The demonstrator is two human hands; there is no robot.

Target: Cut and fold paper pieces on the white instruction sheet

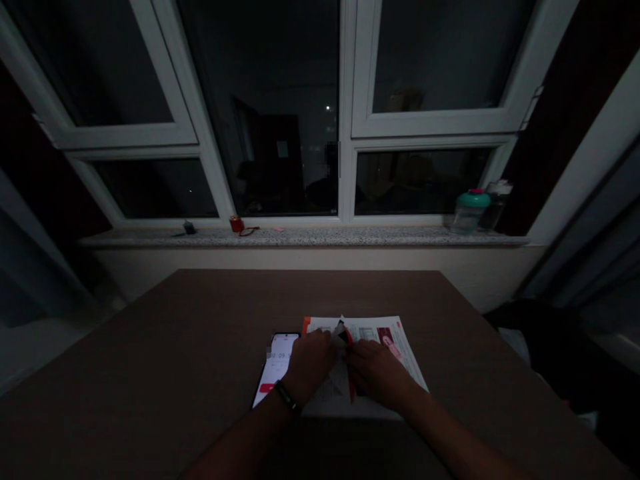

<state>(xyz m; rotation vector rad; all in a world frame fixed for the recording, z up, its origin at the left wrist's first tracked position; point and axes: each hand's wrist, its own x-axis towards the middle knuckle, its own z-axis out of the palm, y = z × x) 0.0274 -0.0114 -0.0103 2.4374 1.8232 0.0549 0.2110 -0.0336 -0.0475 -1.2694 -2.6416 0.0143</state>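
In a dim room, a brown wood-grain table [175, 347] stands below white-framed windows [345, 100] and a speckled stone sill [320, 237]. At the sill's left are a small dark bottle [189, 227] and a red container [236, 225]. On the table, a lit smartphone [274, 363] showing timer digits lies just left of an open printed book [413, 373]. The person's left hand [311, 360], a black band [287, 396] at its wrist, meets a curled sheet [339, 335] over the book's middle. The right hand [373, 372] rests on the right-hand page, fingers curled near that sheet; how firmly either hand grips cannot be told. Farther right, a teal-lidded bottle [469, 212] stands on the sill.
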